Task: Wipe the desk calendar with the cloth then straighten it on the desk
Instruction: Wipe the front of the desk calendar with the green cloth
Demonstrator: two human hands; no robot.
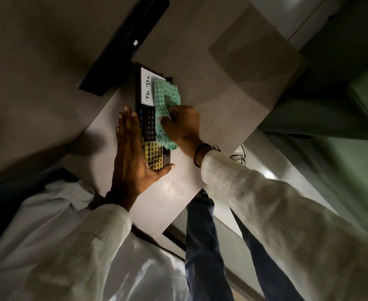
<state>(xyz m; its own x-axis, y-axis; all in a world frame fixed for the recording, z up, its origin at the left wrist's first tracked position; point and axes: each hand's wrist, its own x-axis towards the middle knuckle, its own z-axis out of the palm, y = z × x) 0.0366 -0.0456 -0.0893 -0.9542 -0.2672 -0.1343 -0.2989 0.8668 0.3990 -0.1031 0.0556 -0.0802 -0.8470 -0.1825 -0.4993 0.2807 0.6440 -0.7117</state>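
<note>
**Calendar wiped under a bracing hand**

The desk calendar [151,118] is seen lying flat on the pale tabletop [217,88], its far end just beside a long black bar [124,44]. A white panel marked "To Do" is carried at the far end, rows of numbers in the middle and a gold grid at the near end. The green checked cloth [166,98] is bunched in the right hand [183,127], whose fingers are curled closed around it, and is pressed onto the calendar's right side, part of the white panel and the numbers being covered. The left hand [133,155] is laid flat and fully open, nothing being gripped; its palm rests along the calendar's left edge and its thumb is stretched beneath the near end. A dark band is worn at the right wrist, and pale sleeves cover both arms.
</note>
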